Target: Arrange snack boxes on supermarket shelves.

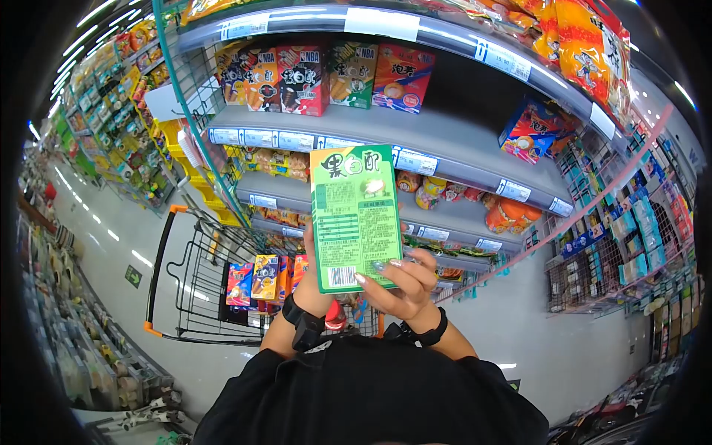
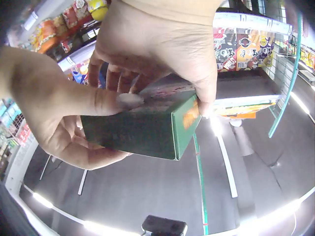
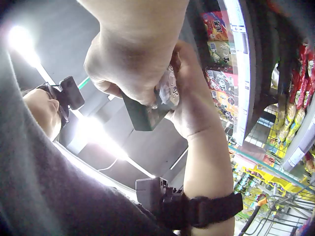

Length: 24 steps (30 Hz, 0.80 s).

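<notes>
Both hands hold a green snack box (image 1: 354,215) upright in front of the chest. Its back panel, with a printed table and a barcode, faces the head camera. My left hand (image 1: 309,285) grips the box's left side, its fingers largely hidden behind it in the head view. My right hand (image 1: 404,288) holds the lower right corner, with fingertips over the printed face. In the left wrist view the left hand (image 2: 157,42) is at the top and the right hand's thumb lies along the box (image 2: 140,135). Both hands also meet at the box in the right wrist view.
Store shelves (image 1: 445,133) stand ahead with several boxed snacks (image 1: 300,81) and hanging price labels. A shopping cart (image 1: 194,274) at the lower left holds colourful boxes (image 1: 265,277). Bagged snacks (image 1: 586,55) sit at upper right, and a wire rack (image 1: 601,259) stands to the right.
</notes>
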Motion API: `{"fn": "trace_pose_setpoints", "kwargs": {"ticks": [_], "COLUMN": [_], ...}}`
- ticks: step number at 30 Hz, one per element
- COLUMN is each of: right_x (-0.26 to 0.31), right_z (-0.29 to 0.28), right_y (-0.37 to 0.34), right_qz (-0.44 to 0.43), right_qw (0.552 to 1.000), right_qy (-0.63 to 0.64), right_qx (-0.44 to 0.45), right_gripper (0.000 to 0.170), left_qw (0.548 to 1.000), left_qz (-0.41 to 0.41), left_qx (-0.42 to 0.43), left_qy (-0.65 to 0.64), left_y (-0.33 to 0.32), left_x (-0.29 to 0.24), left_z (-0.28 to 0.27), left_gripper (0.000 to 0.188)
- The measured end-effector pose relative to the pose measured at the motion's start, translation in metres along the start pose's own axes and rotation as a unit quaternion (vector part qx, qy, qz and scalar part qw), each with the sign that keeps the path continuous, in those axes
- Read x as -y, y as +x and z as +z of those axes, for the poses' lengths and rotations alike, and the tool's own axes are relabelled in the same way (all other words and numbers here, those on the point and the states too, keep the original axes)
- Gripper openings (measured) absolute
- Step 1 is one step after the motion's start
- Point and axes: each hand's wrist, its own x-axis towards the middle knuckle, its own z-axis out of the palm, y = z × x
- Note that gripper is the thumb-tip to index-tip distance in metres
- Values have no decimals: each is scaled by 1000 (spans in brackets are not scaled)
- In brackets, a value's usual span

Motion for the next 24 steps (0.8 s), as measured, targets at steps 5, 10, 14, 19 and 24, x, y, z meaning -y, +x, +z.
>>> {"fn": "trace_pose_setpoints", "kwargs": {"ticks": [5,10,14,19,24], "right_x": [-1,1,1,1,3], "right_z": [-1,0,0,1,0], "right_y": [-3,-2,-2,-3,-3], "right_qz": [-7,-7,-11,-13,-12], "right_qw": [1000,1000,1000,1000,1000], "right_qy": [2,12,16,13,11], "right_qx": [-9,-13,-12,-9,-8], "right_gripper": [31,30,30,30,30], "left_qw": [998,998,999,993,998], "left_qz": [-9,-13,6,0,9], "left_qx": [-58,-55,-52,-121,-61], "left_qy": [18,3,14,-2,-24], "left_y": [0,-2,-1,-3,-3], "left_x": [1,2,4,5,4], "left_z": [4,-4,0,9,3], "left_gripper": [102,105,110,117,107]}}
